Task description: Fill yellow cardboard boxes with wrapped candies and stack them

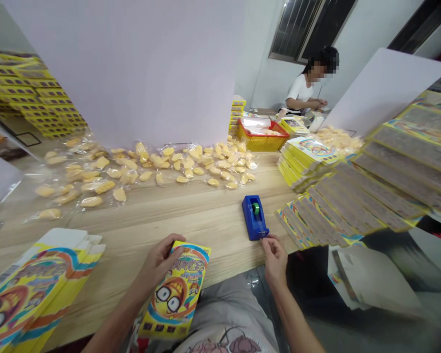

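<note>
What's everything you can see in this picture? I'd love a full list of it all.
wooden table: one, pale wood, across the foreground
wrapped snacks: dozens, yellow in clear wrappers, spread along the table's far side
blue tape dispenser: one, blue with a green core, mid-table
yellow basket: one, red rim, beyond the snacks
white boards: two, upright, far left and far right
flat printed boxes: many, yellow-edged, fanned at right
box stack: several, yellow, near left
co-worker: one, white shirt, far end
printed cardboard box: one, yellow, in the left hand
left hand: one, gripping that box
right hand: one, at the dispenser's front end
</note>
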A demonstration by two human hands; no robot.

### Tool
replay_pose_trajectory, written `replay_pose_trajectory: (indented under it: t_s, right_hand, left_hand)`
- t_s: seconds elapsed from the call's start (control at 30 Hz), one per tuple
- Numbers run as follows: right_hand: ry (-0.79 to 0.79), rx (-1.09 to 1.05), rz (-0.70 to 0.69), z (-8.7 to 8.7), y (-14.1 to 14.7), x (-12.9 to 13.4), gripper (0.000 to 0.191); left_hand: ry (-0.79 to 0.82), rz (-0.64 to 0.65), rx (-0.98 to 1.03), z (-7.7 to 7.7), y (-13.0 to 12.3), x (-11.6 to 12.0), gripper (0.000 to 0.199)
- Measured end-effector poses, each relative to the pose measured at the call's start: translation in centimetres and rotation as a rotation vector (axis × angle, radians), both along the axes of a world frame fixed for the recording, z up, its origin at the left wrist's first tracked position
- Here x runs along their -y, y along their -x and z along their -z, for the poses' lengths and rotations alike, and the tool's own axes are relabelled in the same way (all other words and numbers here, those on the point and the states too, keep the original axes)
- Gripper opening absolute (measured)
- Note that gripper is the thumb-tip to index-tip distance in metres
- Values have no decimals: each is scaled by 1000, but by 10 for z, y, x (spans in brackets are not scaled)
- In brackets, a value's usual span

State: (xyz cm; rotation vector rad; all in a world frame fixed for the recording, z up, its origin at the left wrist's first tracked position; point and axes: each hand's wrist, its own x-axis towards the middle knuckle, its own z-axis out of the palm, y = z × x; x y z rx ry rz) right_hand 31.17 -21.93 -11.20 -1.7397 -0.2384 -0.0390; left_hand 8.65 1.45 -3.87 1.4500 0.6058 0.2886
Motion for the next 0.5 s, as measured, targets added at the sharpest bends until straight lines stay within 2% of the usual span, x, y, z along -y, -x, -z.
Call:
replay_pose_trajectory:
  t_s: [0.1,0.17,0.2,0.27,0.4,0.43,0.5]
  right_hand:
    - [48,26,-28,8,4,8,30]
    - [27,-13,-92,1,10,11,27]
    - [18,-45,-169,-7,14,10,26]
    - [31,-106,-455,-29,21,1,24]
    - [187,-52,-1212,-76,31,-43,25]
    - [228,-16,-1340,-84,32,-55,24]
    - [291,50,-1497,-92,36,-76,20]
  left_hand:
    - [-75,99,-10,-8,-4,-4,25]
    - [-161,163,-31,-13,-7,-7,25]
    - [-199,203,-42,-15,-8,-8,26]
    - [-234,303,-52,-18,-12,-11,27]
    - [-207,518,-45,-21,-20,-11,28]
    - [-198,549,-42,-21,-21,-10,28]
    - [-192,574,-28,-20,-22,-8,27]
